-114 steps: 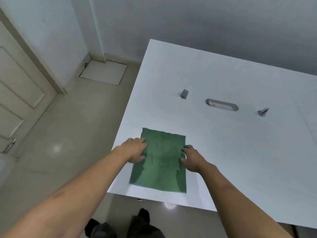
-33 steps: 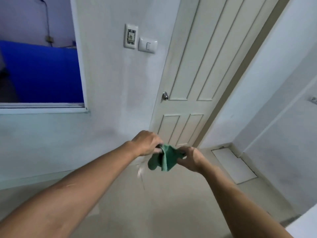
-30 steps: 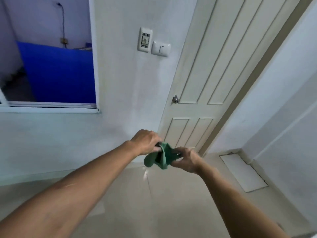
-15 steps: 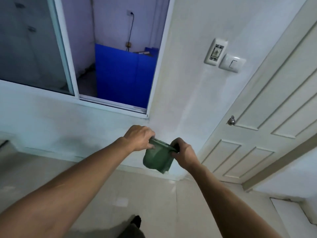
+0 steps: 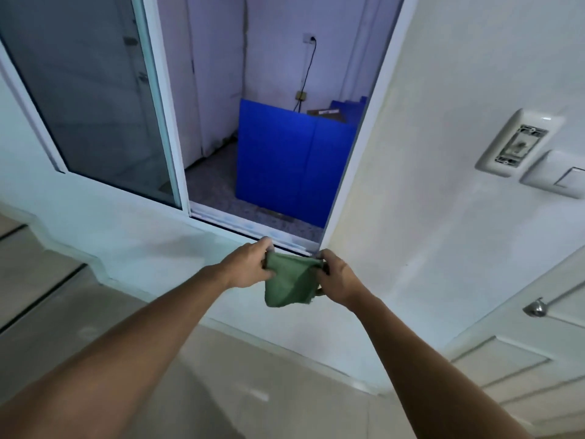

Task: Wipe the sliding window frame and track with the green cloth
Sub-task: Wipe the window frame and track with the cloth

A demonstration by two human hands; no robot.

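Note:
The green cloth (image 5: 288,282) hangs folded between both hands, just below the window's lower right corner. My left hand (image 5: 248,264) pinches its left top edge and my right hand (image 5: 336,280) grips its right top edge. The white sliding window frame (image 5: 364,128) stands open on the right half. Its bottom track (image 5: 250,227) runs just above my hands. The glass sash (image 5: 88,99) is slid to the left, with its white stile (image 5: 161,109) beside the opening.
A blue panel (image 5: 291,166) stands in the room beyond the opening. A switch plate (image 5: 522,142) and a light switch (image 5: 560,177) sit on the wall at right. A white door with a metal knob (image 5: 535,307) is at lower right. Tiled floor lies below.
The view has swung left and closer to the window. Both hands have carried the cloth up to just under the track's right end, and the cloth is now stretched between them.

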